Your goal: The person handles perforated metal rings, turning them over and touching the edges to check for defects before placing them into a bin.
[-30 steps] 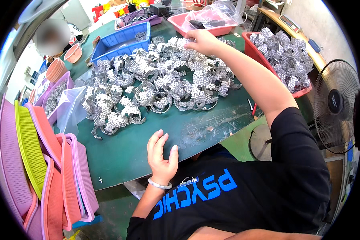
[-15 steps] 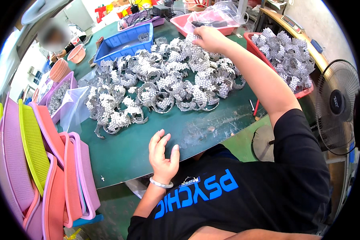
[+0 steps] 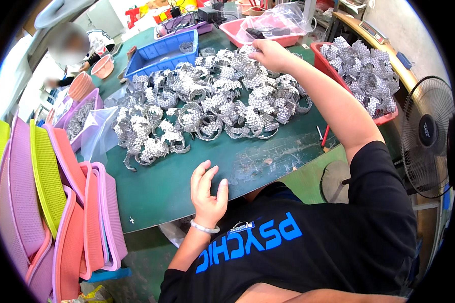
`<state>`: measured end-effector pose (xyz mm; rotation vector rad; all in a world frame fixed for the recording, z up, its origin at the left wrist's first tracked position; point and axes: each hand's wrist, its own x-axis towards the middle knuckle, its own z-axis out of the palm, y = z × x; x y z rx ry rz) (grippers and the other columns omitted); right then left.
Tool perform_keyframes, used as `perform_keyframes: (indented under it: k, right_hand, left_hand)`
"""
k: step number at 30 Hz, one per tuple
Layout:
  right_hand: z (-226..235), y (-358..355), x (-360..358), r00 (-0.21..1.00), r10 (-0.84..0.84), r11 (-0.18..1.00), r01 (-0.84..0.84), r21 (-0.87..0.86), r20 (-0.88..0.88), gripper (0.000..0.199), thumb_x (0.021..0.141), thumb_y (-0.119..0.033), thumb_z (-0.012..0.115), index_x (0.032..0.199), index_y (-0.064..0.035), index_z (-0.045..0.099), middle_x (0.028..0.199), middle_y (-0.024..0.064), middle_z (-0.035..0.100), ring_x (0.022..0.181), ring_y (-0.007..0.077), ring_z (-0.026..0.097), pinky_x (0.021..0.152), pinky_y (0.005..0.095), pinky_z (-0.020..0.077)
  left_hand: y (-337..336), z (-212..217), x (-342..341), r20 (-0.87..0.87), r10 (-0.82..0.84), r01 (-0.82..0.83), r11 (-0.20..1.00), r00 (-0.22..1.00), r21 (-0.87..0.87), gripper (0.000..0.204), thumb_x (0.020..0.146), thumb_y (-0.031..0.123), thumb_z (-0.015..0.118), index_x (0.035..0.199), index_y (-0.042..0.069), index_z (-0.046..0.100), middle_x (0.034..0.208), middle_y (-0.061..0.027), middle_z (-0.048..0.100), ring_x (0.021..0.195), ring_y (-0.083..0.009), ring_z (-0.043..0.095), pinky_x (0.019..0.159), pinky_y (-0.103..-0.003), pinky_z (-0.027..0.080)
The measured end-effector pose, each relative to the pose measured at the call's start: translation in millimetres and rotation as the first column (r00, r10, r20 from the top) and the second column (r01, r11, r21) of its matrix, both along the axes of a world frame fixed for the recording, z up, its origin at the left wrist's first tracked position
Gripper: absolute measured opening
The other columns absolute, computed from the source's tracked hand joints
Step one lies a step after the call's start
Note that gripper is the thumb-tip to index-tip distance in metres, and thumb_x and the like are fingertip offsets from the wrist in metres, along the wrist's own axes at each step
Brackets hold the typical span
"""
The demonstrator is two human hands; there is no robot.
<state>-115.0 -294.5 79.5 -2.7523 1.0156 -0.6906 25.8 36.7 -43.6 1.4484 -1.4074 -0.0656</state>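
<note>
Grip unclear, your right hand (image 3: 272,55) met the far edge of the silvery pile (image 3: 261,99); your left hand (image 3: 208,198), loosely spread, hung on its near side; light pinching seemed wise

The pieces (image 3: 228,88) are silvery and scale-patterned, the table (image 3: 159,189) green.

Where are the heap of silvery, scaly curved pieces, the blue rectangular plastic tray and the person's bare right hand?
Heap of silvery, scaly pieces (image 3: 221,105): head view, middle of the heap.
Blue rectangular plastic tray (image 3: 162,47): head view, far inner wall.
Right hand (image 3: 274,54): head view, back of the hand.
</note>
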Motion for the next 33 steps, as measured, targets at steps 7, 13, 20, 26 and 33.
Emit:
perform_keyframes:
  k: [7,13,20,26,33]
  right_hand:
    - [-5,-1,-4,0.976,-0.093,0.987,0.117,-0.112,0.197,0.034,0.080,-0.025,0.059,0.094,0.0060,0.055,0.093,0.0239,0.058,0.092,0.0387,0.055,0.081,0.0417,0.0430]
    - [-2,-8,-12,0.938,-0.079,0.968,0.153,-0.199,0.336,0.031,0.080,-0.024,0.060,0.089,0.0047,0.054,0.089,0.0219,0.058,0.085,0.0356,0.056,0.077,0.0421,0.0425]
    - [9,25,-24,0.654,-0.144,0.608,-0.533,0.588,0.742,0.019,0.090,-0.023,0.052,0.093,-0.0047,0.054,0.080,0.0007,0.056,0.064,0.0083,0.053,0.057,0.0223,0.0433]
    - [-12,87,-23,0.516,0.016,0.219,-0.838,0.500,0.857,0.024,0.092,-0.027,0.047,0.101,-0.0049,0.052,0.091,0.0046,0.053,0.074,0.0102,0.049,0.062,0.0255,0.0435]
    - [-35,144,-9,0.521,-0.039,0.025,-0.853,0.522,0.853,0.029,0.091,-0.030,0.048,0.102,-0.0038,0.054,0.086,0.0056,0.057,0.064,0.0111,0.053,0.054,0.0231,0.0442]
  left_hand:
    - [0,1,0,0.021,0.004,-0.004,1.000,1.000,0.000,0.029,0.072,0.001,0.060,0.101,-0.001,0.058,0.114,-0.0179,0.052,0.102,-0.0281,0.053,0.082,-0.033,0.045]
    - [-1,2,-1,0.029,0.008,-0.008,1.000,1.000,0.002,0.028,0.072,0.001,0.060,0.100,-0.001,0.058,0.114,-0.0178,0.052,0.102,-0.0280,0.053,0.082,-0.032,0.045]
    - [-2,1,-2,0.002,0.006,-0.006,1.000,1.000,-0.005,0.030,0.071,0.004,0.063,0.101,0.000,0.058,0.113,-0.0173,0.053,0.103,-0.0320,0.051,0.086,-0.037,0.042]
    - [-1,17,4,-0.105,-0.057,0.060,0.998,0.993,0.027,0.036,0.075,0.000,0.059,0.110,-0.001,0.053,0.118,-0.0145,0.049,0.106,-0.0225,0.050,0.085,-0.031,0.043]
    - [-19,62,12,-0.196,-0.172,0.165,0.985,0.965,-0.053,0.062,0.077,0.000,0.060,0.133,0.002,0.033,0.127,-0.0115,0.042,0.114,-0.0210,0.044,0.090,-0.033,0.040]
